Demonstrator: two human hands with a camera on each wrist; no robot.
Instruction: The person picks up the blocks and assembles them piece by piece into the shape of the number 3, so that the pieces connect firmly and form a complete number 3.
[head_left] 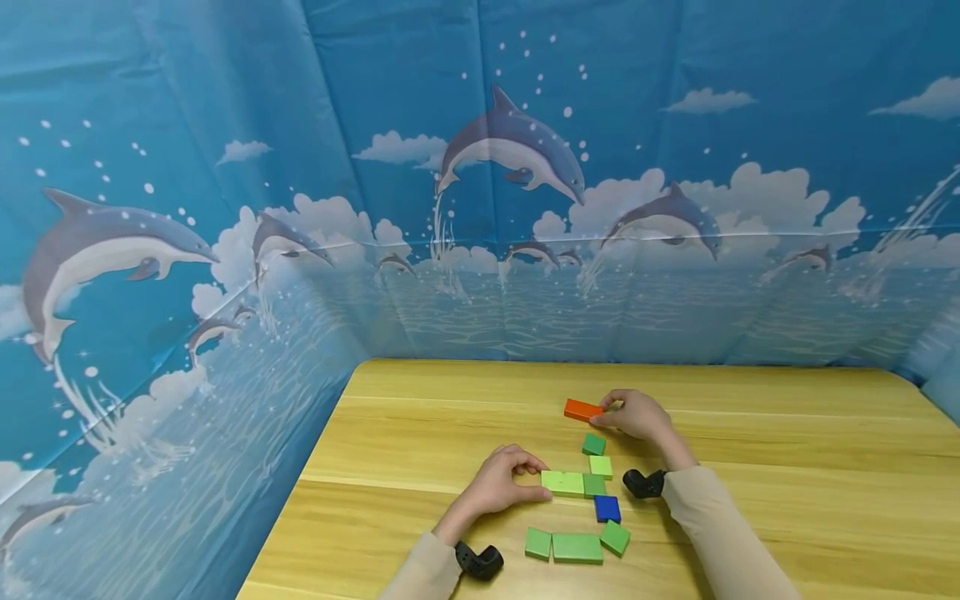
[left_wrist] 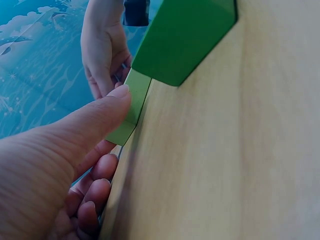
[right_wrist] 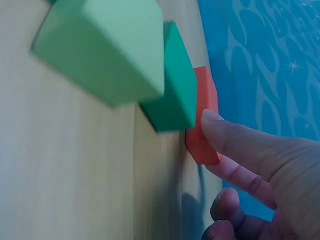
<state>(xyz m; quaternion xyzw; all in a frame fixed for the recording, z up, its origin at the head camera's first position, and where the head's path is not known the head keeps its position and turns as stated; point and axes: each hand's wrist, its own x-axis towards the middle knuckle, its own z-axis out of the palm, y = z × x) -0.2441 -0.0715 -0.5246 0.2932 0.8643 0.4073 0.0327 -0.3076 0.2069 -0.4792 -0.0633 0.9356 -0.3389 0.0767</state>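
Note:
My right hand (head_left: 636, 415) pinches one end of an orange-red oblong block (head_left: 582, 410) between thumb and fingers, at the far end of a line of blocks. In the right wrist view, the thumb presses that block's near face, with a green block (right_wrist: 177, 82) just beside it. My left hand (head_left: 504, 482) holds the left end of a light green oblong block (head_left: 562, 483), thumb on the near side and fingers on the far side. That block's other end meets a small green block (head_left: 594, 486). A light green square block (head_left: 601, 467) stands just behind this one.
A blue block (head_left: 607, 508) lies in front of the middle row. Nearer the person are a green square block (head_left: 537, 543), a green oblong block (head_left: 577, 548) and a turned green block (head_left: 615, 538). A dolphin-print curtain (head_left: 525, 292) borders the wooden table (head_left: 420, 408).

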